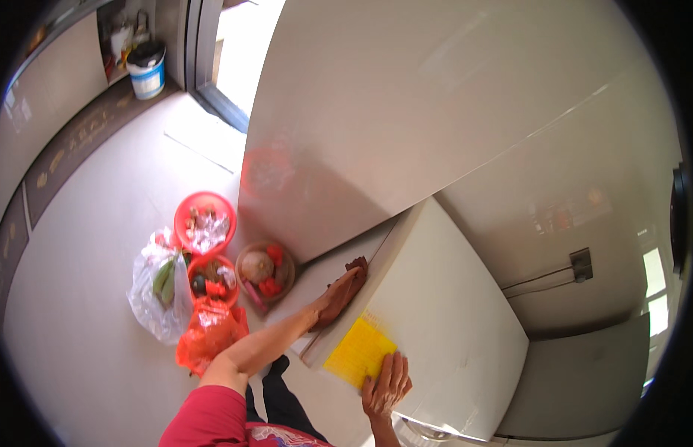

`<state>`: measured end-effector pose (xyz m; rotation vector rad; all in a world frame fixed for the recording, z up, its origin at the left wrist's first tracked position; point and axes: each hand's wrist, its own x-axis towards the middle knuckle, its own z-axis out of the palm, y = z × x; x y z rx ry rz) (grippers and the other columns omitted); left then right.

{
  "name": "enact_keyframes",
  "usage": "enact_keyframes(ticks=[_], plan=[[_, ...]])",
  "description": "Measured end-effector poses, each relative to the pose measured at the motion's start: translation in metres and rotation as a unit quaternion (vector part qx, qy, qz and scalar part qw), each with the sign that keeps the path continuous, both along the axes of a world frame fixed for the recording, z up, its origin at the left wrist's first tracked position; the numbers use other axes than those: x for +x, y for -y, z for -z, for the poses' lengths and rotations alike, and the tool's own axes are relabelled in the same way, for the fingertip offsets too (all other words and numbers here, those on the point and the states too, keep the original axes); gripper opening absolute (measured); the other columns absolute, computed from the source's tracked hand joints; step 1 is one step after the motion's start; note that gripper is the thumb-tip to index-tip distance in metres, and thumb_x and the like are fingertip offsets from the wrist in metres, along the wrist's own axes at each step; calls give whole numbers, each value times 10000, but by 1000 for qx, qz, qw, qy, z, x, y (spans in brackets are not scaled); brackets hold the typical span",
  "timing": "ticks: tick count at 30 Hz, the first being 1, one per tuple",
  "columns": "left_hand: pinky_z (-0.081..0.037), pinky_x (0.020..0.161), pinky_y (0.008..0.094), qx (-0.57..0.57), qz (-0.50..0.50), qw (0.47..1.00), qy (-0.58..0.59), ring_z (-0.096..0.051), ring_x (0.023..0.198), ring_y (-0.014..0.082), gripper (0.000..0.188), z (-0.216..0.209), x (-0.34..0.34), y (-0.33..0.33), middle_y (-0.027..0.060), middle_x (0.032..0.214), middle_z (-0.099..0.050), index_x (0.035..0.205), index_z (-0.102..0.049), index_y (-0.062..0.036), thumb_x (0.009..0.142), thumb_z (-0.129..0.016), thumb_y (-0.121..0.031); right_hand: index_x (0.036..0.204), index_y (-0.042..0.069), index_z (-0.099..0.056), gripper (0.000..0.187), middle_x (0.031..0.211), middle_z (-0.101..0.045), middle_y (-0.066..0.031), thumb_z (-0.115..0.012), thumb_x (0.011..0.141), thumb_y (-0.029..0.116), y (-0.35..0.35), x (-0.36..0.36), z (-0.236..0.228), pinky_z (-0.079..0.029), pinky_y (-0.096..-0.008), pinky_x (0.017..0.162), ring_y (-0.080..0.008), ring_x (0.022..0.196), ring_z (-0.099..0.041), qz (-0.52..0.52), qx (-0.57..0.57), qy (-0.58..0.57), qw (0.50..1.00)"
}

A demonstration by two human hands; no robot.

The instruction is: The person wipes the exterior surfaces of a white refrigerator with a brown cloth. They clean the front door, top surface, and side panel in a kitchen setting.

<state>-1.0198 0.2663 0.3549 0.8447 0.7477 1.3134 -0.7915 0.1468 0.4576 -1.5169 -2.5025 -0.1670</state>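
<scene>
Red sleeve (205,419) comes nearest, at the bottom, with my dark trousers (283,398) beside it. From it my left forearm stretches up to the edge of a pale cabinet (458,313), where my left hand (340,293) lies in shadow against a dark brown cloth (357,263), or what looks like one: soft, uneven in outline, reddish in tone. I cannot tell whether those fingers are clamped on it or only pressing it. It sits along the cabinet's near-left edge, its long axis slanting from lower left to upper right, in line with that edge, its narrow end towards the big grey panel (376,119).

The cabinet is smooth, dull white-grey and a little marked; its left edge slants the same way. Near its lower corner is a bright yellow sheet (354,350), roughly square, turned askew, with faint lines across it. My right hand (387,384) rests at the sheet's lower right corner, fingers slightly apart and clamped on nothing.

On the floor to the left are two red basins (205,196), a brown bowl (291,262) of vegetables, a clear bag (149,309) with something green inside, and an orange-red bag (208,335)
</scene>
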Motion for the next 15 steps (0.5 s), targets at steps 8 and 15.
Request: enact_keyframes(ticks=[8, 15], plan=[[-401, 949, 269, 169, -225, 934, 219, -535, 1032, 130, 355, -138, -37, -112, 47, 1048, -580, 1278, -437, -20, 983, -385, -211, 1255, 29, -536, 518, 1279, -525, -163, -556, 836, 334, -5, -5, -8, -322, -468, 937, -332, 1199, -456, -3, 49, -25, 998], [-234, 1064, 356, 433, -352, 738, 380, -312, 1228, 220, 387, -333, -16, -172, 102, 1249, -385, 1332, -345, -75, 964, -440, -150, 1324, 29, -482, 580, 1390, -433, -176, -572, 849, 349, 2, 7, -4, -316, -502, 968, -358, 1297, -368, 1, -5, -90, 996]])
